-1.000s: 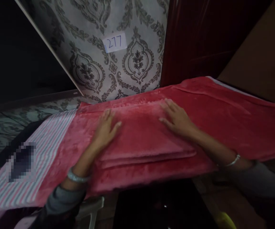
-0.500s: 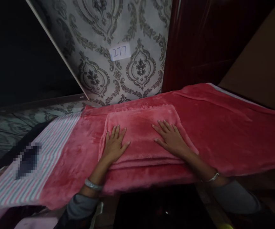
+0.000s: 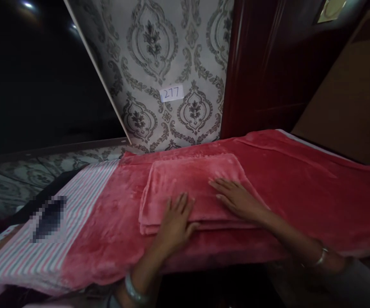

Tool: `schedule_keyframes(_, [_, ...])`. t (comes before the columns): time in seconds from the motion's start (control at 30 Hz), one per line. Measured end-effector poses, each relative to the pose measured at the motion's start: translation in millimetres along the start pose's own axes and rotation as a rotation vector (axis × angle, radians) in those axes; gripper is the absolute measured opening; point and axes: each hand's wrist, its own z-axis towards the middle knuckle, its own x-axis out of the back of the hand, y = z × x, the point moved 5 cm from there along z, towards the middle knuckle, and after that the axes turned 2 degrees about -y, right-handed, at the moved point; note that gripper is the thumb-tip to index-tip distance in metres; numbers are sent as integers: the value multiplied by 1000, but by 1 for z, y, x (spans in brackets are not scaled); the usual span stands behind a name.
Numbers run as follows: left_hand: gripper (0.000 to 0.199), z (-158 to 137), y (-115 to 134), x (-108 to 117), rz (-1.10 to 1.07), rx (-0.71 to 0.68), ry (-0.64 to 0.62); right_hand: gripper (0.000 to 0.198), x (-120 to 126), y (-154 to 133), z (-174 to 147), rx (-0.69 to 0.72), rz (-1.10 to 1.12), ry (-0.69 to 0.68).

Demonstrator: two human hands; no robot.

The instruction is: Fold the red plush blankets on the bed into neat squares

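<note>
A folded pink plush cloth point(image 3: 191, 173) lies flat in a neat rectangle, its layers showing along the near edge. It rests on a larger red plush blanket point(image 3: 300, 188) spread over the surface. My left hand point(image 3: 176, 224), fingers extended, is on the near part of the folded cloth, left of its middle. Over the right part of the cloth is my right hand point(image 3: 238, 199), its fingers stretched out and pointing left. Neither hand grips the fabric; both look slightly blurred.
A striped cloth point(image 3: 82, 205) lies along the left end, with a blurred-out dark patch on it. Behind are a patterned wall with a paper label point(image 3: 171, 93) reading 277, a large dark screen point(image 3: 44, 77), a dark red door panel point(image 3: 268, 68) and a brown board point(image 3: 348, 94).
My left hand has slid right and nearer to me, from the cloth's left side. My right hand has shifted slightly and turned more to the left. The camera view has tilted up.
</note>
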Motion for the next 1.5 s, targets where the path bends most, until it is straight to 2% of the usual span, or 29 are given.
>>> schedule_keyframes(0.07, [67, -6, 13, -7, 1, -38, 10, 54, 5, -13, 22, 51, 9, 20])
schedule_keyframes(0.17, [67, -12, 14, -19, 42, 7, 54, 55, -9, -29, 51, 119, -29, -1])
schedule_keyframes(0.27, [63, -21, 9, -28, 73, 37, 144, 56, -33, -34, 60, 175, -78, -39])
schedule_keyframes(0.33, [58, -30, 6, -31, 66, 30, 191, 56, -41, -32, 59, 172, -84, -62])
schedule_keyframes(0.4, [52, -36, 3, -27, 24, -1, 219, 56, -41, -30, 57, 155, -66, -101])
schedule_keyframes(0.47, [42, -36, -1, -10, -51, -21, 262, 56, -35, -33, 56, 163, -33, -130])
schedule_keyframes(0.57, [42, -10, -13, 30, -183, -11, 289, 60, -26, -45, 58, 245, 20, -114])
schedule_keyframes(0.67, [48, 51, -20, 54, -318, -112, 126, 65, -29, -56, 58, 321, 46, -116])
schedule_keyframes(0.73, [51, 97, -24, 51, -351, -221, -55, 64, -34, -58, 58, 325, 50, -126])
schedule_keyframes(0.77, [51, 119, -30, 43, -314, -231, -137, 63, -36, -58, 58, 319, 50, -127])
schedule_keyframes(0.83, [50, 154, -47, 23, -195, -183, -232, 62, -38, -56, 59, 300, 52, -134])
schedule_keyframes(0.9, [49, 174, -63, 3, -97, -127, -264, 62, -39, -54, 59, 286, 64, -156])
schedule_keyframes(1.03, [49, 179, -78, -18, -46, -119, -231, 60, -37, -57, 52, 301, 140, -229])
schedule_keyframes(1.23, [51, 175, -78, -19, -25, -127, -215, 64, -32, -76, 7, 346, 330, -366])
schedule_keyframes(1.37, [52, 178, -83, -21, 1, -122, -201, 64, -14, -80, -23, 330, 410, -403])
schedule_keyframes(1.43, [52, 179, -83, -18, 14, -121, -209, 61, 1, -71, -27, 302, 427, -371])
schedule_keyframes(1.5, [53, 183, -76, -9, 11, -125, -207, 58, 18, -52, -22, 240, 364, -268])
